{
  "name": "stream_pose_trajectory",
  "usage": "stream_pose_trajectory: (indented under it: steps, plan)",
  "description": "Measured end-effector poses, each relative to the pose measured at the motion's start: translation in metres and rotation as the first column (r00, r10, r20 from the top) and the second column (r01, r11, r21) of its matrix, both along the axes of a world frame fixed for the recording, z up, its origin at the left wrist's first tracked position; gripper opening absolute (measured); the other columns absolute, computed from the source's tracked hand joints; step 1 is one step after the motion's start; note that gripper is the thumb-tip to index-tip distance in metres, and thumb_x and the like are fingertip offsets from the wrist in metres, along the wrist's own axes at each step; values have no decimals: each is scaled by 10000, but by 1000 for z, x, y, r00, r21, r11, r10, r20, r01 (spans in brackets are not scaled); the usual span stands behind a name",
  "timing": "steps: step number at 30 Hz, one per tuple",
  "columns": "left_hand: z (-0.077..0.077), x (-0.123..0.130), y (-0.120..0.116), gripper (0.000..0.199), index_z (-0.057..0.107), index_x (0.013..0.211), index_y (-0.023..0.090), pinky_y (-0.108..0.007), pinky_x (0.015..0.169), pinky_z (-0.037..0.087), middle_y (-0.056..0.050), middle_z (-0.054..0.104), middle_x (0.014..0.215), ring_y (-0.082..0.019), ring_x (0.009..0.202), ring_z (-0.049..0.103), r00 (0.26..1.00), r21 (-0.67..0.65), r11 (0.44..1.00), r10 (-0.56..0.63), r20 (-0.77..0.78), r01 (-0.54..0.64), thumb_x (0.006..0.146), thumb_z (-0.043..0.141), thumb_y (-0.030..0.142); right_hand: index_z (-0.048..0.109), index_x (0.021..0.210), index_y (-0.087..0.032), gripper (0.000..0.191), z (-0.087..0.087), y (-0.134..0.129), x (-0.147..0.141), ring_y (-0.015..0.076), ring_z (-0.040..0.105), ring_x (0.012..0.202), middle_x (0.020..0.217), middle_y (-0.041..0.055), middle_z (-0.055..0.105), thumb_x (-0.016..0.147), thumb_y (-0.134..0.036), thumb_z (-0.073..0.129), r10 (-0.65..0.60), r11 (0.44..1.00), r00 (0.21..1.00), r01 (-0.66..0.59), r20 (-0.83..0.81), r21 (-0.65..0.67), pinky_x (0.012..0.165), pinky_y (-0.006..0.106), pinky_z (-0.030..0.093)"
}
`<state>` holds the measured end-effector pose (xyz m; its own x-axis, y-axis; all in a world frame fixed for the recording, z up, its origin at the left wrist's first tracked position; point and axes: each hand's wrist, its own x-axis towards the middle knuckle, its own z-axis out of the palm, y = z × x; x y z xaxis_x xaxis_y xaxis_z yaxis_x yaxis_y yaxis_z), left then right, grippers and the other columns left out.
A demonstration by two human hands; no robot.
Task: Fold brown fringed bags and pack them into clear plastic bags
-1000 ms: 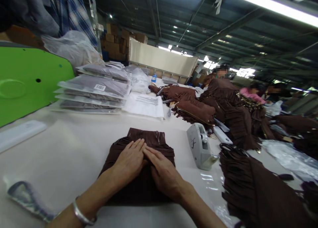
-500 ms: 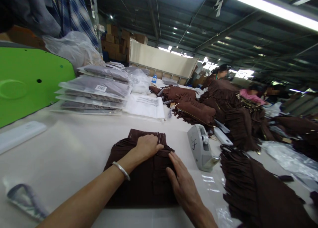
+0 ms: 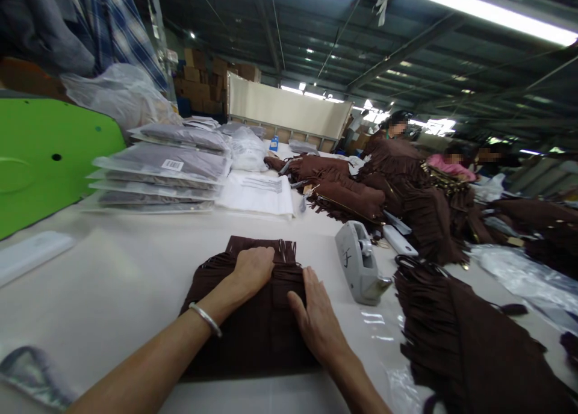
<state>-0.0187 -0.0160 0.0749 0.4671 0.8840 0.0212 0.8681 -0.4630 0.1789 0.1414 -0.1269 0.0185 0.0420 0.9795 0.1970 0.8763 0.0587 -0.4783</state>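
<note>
A dark brown fringed item (image 3: 248, 336), folded flat, lies on the white table (image 3: 112, 287) in front of me. My left hand (image 3: 254, 271), with a silver bangle at the wrist, rests on its upper part, fingers curled in; whether they pinch the material is hidden. Along the item's right edge lies my right hand (image 3: 320, 318), its fingers straight and the thumb apart, touching the side. A strip of fringe shows beyond my left hand at the far edge.
A grey tape dispenser (image 3: 359, 263) stands to the right, near another fringed brown piece (image 3: 478, 336). Bagged garments (image 3: 167, 155) are stacked at the back left beside a green panel (image 3: 49, 155). Brown bags (image 3: 347, 191) are piled behind; people sit farther off.
My left hand has shifted slightly left on the brown item, away from the fringe strip's right end. The fingers of my right hand lie closer along the item's edge. The view has shifted slightly.
</note>
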Motion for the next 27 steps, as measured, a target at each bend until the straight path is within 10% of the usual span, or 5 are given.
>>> stream_pose_trajectory:
  steps: [12, 20, 27]
  plan:
    - [19, -70, 33, 128, 606, 945, 231, -304, 783, 458, -39, 678, 1023, -209, 948, 634, 985, 4, 991, 131, 109, -132, 894, 490, 245, 378, 1481, -189, 616, 18, 10, -16, 297, 297, 1424, 1525, 102, 345, 955, -490, 484, 275, 961, 962, -275, -5, -39, 1170, 544, 247]
    - [4, -119, 65, 203, 633, 1037, 213, -306, 830, 463, -64, 678, 1104, -220, 1005, 631, 959, -68, 963, 266, 97, -260, 862, 544, 267, 401, 1470, -205, 633, 26, 30, -13, 294, 321, 1415, 1514, 96, 378, 925, -499, 533, 403, 911, 915, -401, 5, -95, 1171, 546, 238]
    - [7, -111, 75, 180, 640, 1008, 225, -303, 833, 457, -49, 674, 1092, -214, 1013, 624, 960, -66, 966, 255, 113, -249, 878, 527, 280, 733, 906, -225, 361, 50, 77, 19, 232, 678, 896, 944, 76, 735, 953, -440, 447, 58, 997, 998, -59, 8, 44, 803, 338, 519]
